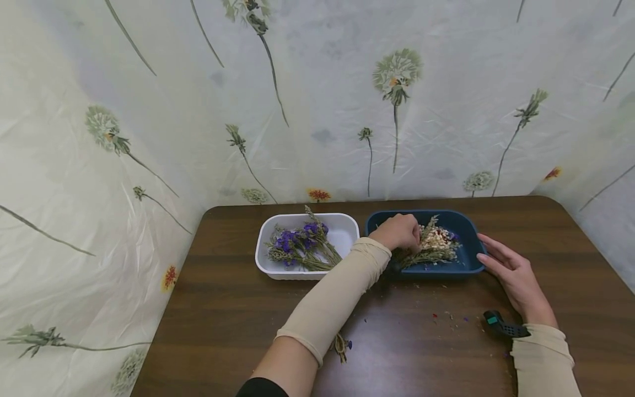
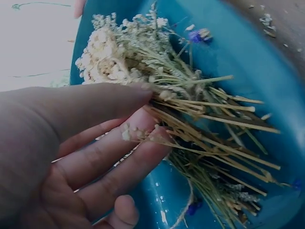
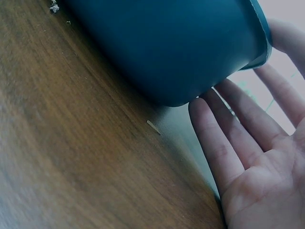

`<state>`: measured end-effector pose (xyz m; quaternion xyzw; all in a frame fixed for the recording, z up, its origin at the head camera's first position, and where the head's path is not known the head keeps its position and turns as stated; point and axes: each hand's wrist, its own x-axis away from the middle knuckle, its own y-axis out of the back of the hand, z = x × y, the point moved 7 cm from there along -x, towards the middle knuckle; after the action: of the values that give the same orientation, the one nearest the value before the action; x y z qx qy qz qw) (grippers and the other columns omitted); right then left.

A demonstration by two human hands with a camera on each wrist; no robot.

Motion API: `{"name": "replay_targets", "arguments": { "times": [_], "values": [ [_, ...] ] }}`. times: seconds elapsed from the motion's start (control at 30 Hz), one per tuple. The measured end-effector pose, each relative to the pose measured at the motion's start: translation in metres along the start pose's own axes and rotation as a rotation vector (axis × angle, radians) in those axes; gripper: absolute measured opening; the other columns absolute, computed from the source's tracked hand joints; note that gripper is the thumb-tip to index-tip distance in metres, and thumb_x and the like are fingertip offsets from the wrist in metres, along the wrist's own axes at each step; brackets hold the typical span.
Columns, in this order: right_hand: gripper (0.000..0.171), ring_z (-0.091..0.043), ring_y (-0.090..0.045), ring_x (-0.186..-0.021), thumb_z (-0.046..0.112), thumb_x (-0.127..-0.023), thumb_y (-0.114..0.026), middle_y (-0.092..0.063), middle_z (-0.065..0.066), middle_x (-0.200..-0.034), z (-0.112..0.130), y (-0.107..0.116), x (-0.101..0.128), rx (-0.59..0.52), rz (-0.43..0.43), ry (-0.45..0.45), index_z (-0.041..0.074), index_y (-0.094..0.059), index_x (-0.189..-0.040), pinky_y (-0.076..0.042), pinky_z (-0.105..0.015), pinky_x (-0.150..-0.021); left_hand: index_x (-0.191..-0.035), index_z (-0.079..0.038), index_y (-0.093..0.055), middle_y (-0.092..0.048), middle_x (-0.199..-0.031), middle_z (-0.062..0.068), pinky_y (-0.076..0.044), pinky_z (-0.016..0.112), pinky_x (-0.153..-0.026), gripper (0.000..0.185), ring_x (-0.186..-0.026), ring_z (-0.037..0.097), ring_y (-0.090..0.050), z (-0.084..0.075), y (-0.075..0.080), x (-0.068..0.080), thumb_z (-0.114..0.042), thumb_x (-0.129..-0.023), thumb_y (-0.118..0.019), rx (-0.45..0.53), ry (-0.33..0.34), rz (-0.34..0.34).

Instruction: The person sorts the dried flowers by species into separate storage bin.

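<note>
Over the dark blue tray [image 1: 470, 252], my left hand [image 1: 398, 232] pinches the stems of a dried flower bunch [image 2: 200, 112] between thumb and fingertips. Cream-coloured blossoms [image 2: 105, 59] on this bunch lie towards the tray wall, with cut brown stems pointing the other way. More green stems [image 2: 214, 191] lie beneath it in the tray. At the tray's right end, my right hand [image 1: 516, 275] touches the outer wall and rim with extended fingers. The right wrist view shows those fingertips [image 3: 201, 107] against the tray's side, close to its base.
Left of the blue tray stands a white tray [image 1: 347, 234] holding purple dried flowers [image 1: 297, 240]. A small dried sprig [image 1: 341, 348] lies on the brown table [image 1: 223, 309], partly behind the left forearm. Plant crumbs [image 1: 450, 317] are scattered in front of the blue tray. A flower-patterned curtain [image 1: 317, 110] hangs behind.
</note>
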<state>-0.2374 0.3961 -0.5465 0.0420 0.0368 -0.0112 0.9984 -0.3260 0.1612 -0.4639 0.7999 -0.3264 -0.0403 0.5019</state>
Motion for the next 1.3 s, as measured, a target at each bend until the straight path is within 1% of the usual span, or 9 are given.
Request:
{"name": "replay_targets", "arguments": {
  "times": [0.37, 0.53, 0.77, 0.93, 1.03, 1.07, 1.17, 1.27, 1.3],
  "values": [
    [0.054, 0.01, -0.048, -0.126, 0.007, -0.105, -0.059, -0.057, 0.024, -0.141, 0.0, -0.001, -0.001, -0.012, 0.003, 0.006, 0.004, -0.044, -0.156, -0.048, -0.003, -0.091, -0.082, -0.016, -0.077, -0.072, -0.082, -0.006, -0.047, 0.022, -0.062, 0.013, -0.071, 0.011, -0.061, 0.004, 0.004, 0.002, -0.022, -0.092, -0.08, 0.037, -0.012, 0.012],
    [0.054, 0.01, -0.047, -0.127, 0.008, -0.105, -0.059, -0.056, 0.023, -0.143, 0.0, 0.0, -0.001, -0.013, 0.005, -0.001, 0.006, -0.043, -0.157, -0.047, -0.003, -0.091, -0.083, -0.019, -0.077, -0.07, -0.084, -0.01, -0.048, 0.021, -0.063, 0.011, -0.07, 0.007, -0.059, 0.009, 0.009, 0.003, -0.026, -0.089, -0.083, 0.034, -0.029, -0.016],
    [0.055, 0.009, -0.046, -0.128, 0.008, -0.105, -0.058, -0.055, 0.023, -0.143, -0.002, 0.0, 0.001, -0.01, 0.008, -0.006, 0.006, -0.042, -0.157, -0.046, -0.002, -0.092, -0.091, -0.019, -0.078, -0.071, -0.086, -0.01, -0.047, 0.017, -0.064, 0.005, -0.072, 0.005, -0.06, 0.013, 0.012, 0.008, -0.023, -0.093, -0.079, 0.031, -0.102, -0.08],
    [0.054, 0.009, -0.044, -0.13, 0.008, -0.105, -0.058, -0.054, 0.023, -0.145, -0.002, 0.001, 0.002, -0.003, 0.003, -0.004, 0.005, -0.042, -0.158, -0.046, -0.002, -0.092, -0.091, -0.021, -0.076, -0.071, -0.087, -0.01, -0.048, 0.014, -0.066, 0.005, -0.073, 0.001, -0.061, 0.022, 0.019, 0.021, -0.023, -0.096, -0.075, 0.103, -0.135, -0.156],
    [0.054, 0.01, -0.045, -0.129, 0.008, -0.106, -0.057, -0.054, 0.023, -0.145, -0.002, 0.001, 0.001, -0.003, 0.005, -0.007, 0.006, -0.042, -0.158, -0.046, -0.002, -0.092, -0.091, -0.019, -0.077, -0.074, -0.086, -0.008, -0.052, 0.017, -0.07, 0.007, -0.072, 0.0, -0.062, 0.029, 0.024, 0.033, -0.023, -0.096, -0.075, 0.172, -0.162, -0.202],
    [0.054, 0.01, -0.045, -0.129, 0.008, -0.106, -0.057, -0.054, 0.023, -0.145, -0.002, 0.001, 0.001, -0.004, 0.006, -0.008, 0.006, -0.042, -0.158, -0.046, -0.002, -0.092, -0.092, -0.019, -0.077, -0.074, -0.086, -0.008, -0.053, 0.018, -0.079, 0.007, -0.072, 0.0, -0.062, 0.032, 0.025, 0.037, -0.024, -0.096, -0.075, 0.192, -0.167, -0.213],
    [0.054, 0.01, -0.044, -0.13, 0.009, -0.106, -0.057, -0.053, 0.023, -0.146, -0.002, 0.001, 0.0, 0.002, 0.009, -0.007, 0.007, -0.042, -0.158, -0.046, -0.001, -0.092, -0.094, -0.014, -0.077, -0.076, -0.087, -0.003, -0.056, 0.023, -0.083, 0.007, -0.071, 0.001, -0.063, 0.039, 0.027, 0.051, -0.021, -0.096, -0.076, 0.269, -0.195, -0.227],
    [0.055, 0.008, -0.042, -0.133, 0.009, -0.106, -0.058, -0.052, 0.023, -0.147, -0.002, 0.001, 0.0, 0.011, 0.016, -0.001, 0.008, -0.042, -0.158, -0.045, -0.001, -0.091, -0.094, -0.012, -0.077, -0.075, -0.088, -0.001, -0.055, 0.019, -0.08, 0.008, -0.071, 0.002, -0.063, 0.045, 0.028, 0.065, -0.019, -0.095, -0.076, 0.343, -0.215, -0.235],
    [0.055, 0.008, -0.041, -0.133, 0.01, -0.106, -0.058, -0.052, 0.023, -0.147, -0.001, 0.001, 0.0, 0.013, 0.019, 0.001, 0.009, -0.042, -0.158, -0.045, -0.001, -0.091, -0.094, -0.011, -0.077, -0.075, -0.088, 0.0, -0.054, 0.018, -0.071, 0.008, -0.071, 0.003, -0.063, 0.047, 0.028, 0.069, -0.019, -0.095, -0.076, 0.367, -0.222, -0.238]
  ]
}}
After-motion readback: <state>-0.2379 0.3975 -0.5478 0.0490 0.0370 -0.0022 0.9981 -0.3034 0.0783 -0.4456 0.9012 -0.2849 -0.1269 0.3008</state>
